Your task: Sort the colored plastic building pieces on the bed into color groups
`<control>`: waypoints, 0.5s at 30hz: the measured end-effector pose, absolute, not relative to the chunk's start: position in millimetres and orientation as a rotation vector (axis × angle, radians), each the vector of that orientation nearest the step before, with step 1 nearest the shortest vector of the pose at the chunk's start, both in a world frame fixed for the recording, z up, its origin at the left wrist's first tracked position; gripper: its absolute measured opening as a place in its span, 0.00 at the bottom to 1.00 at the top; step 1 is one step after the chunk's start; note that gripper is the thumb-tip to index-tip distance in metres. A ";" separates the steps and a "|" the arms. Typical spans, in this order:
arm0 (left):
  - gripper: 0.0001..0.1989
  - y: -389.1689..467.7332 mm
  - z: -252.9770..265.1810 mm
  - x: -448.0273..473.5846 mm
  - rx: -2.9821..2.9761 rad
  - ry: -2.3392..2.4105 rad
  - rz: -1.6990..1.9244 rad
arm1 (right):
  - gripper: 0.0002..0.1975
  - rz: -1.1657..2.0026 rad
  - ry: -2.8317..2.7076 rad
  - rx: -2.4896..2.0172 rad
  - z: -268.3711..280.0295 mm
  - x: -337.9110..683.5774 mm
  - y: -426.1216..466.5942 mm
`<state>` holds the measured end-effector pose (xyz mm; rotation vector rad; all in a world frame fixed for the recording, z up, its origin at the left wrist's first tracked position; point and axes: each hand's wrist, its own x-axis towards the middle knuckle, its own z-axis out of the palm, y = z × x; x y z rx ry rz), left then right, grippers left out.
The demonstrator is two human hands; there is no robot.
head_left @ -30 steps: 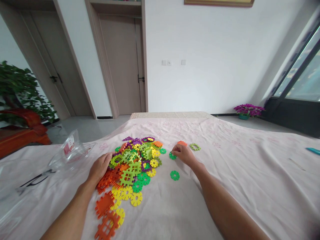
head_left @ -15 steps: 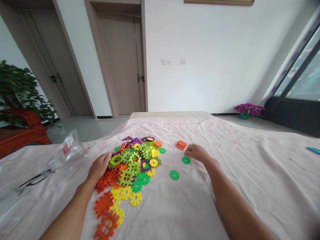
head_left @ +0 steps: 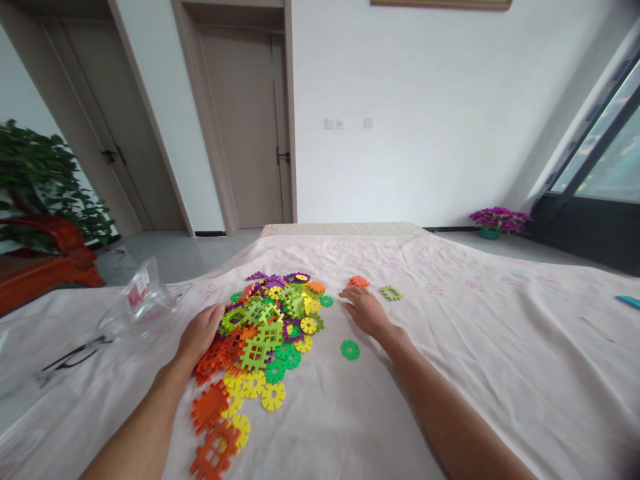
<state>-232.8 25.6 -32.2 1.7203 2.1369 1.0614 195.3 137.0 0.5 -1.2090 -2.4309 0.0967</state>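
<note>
A heap of plastic building pieces [head_left: 257, 330] lies on the cloth, with orange and lime square tiles, purple tiles, and yellow and green notched discs. My left hand [head_left: 203, 330] rests along the heap's left edge, fingers stretched and holding nothing visible. To the right of the heap, my right hand [head_left: 367, 310] hovers low or touches the cloth, open with its fingers apart. Just beyond its fingertips sits an orange square tile [head_left: 359, 281], partly covered. A lime square frame [head_left: 391, 293] is right of that hand, and a green disc [head_left: 350, 350] lies nearer me.
Clear plastic packaging [head_left: 145, 293] and a pair of glasses [head_left: 75, 357] are on the left. A thin stick [head_left: 597, 329] and a blue object [head_left: 627, 302] lie far right on the pale cloth [head_left: 475, 320]. A wooden chair arm [head_left: 60, 250] stands beyond the left edge.
My right hand has moved left toward the heap and opened from a pinch. The lime frame now shows fully, while a green disc formerly below the hand is out of sight. My left hand stays put.
</note>
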 end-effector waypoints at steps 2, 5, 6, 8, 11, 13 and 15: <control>0.27 25.2 -31.6 -232.1 1.707 2.141 1.058 | 0.21 0.095 -2.513 -1.106 -3.7 182.1 129.0; 0.26 24.1 -30.5 -230.7 1.712 2.144 1.056 | 0.24 0.108 -2.608 -1.066 -10.5 170.8 122.9; 0.26 23.8 -30.2 -230.5 1.718 2.143 1.057 | 0.24 0.117 -2.628 -1.062 -11.4 169.2 122.3; 0.26 23.4 -30.0 -230.3 1.731 2.142 1.061 | 0.22 0.128 -2.640 -1.053 -9.8 167.8 121.9; 0.26 23.4 -30.0 -230.6 1.736 2.147 1.062 | 0.17 0.124 -2.600 -1.086 -1.4 166.9 120.2; 0.26 23.3 -29.9 -230.7 1.734 2.152 1.059 | 0.14 0.102 -2.585 -1.127 3.8 166.1 117.7; 0.26 23.1 -29.4 -230.5 1.731 2.154 1.056 | 0.14 0.065 -2.579 -1.162 6.5 165.8 115.3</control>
